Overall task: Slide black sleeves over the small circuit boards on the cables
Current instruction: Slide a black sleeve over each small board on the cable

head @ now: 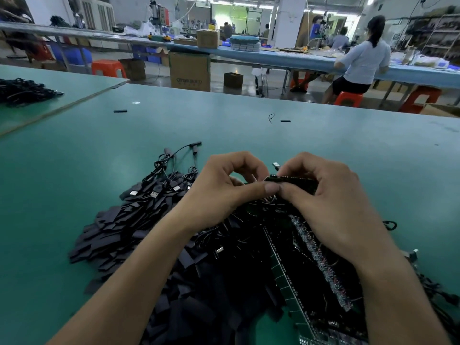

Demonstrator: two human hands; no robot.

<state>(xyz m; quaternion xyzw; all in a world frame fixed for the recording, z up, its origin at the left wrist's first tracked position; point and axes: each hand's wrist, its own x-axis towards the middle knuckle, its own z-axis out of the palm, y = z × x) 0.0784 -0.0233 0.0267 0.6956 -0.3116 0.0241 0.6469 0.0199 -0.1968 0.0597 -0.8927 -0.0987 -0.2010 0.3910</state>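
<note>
Hands meet mid-table, both closed in a pinch: left hand (224,188) has thumb & forefinger curled onto the near end of a small circuit board (290,181), and right hand (328,202) grips the same dark piece from the other side w/ curled fingers. Can't tell if a sleeve is partway on it, too dark. By the look of it, the board is light, stiff, thin, prob. fragile at the wire joints, so hold it by the long edges, not the wire. Sleeves (119,230) look soft, flat, limp & likely need squeezing open at the mouth. They lie heaped just left of the forearms on the green table (323,145). Cables (161,170) w/ USB plugs (154,194) sit at the heap's far edge. Board panels (282,272) lie below the R wrist. Only readable print: cardboard box (189,68) on the floor, approx. "OTOR"; rest illegible.
</note>
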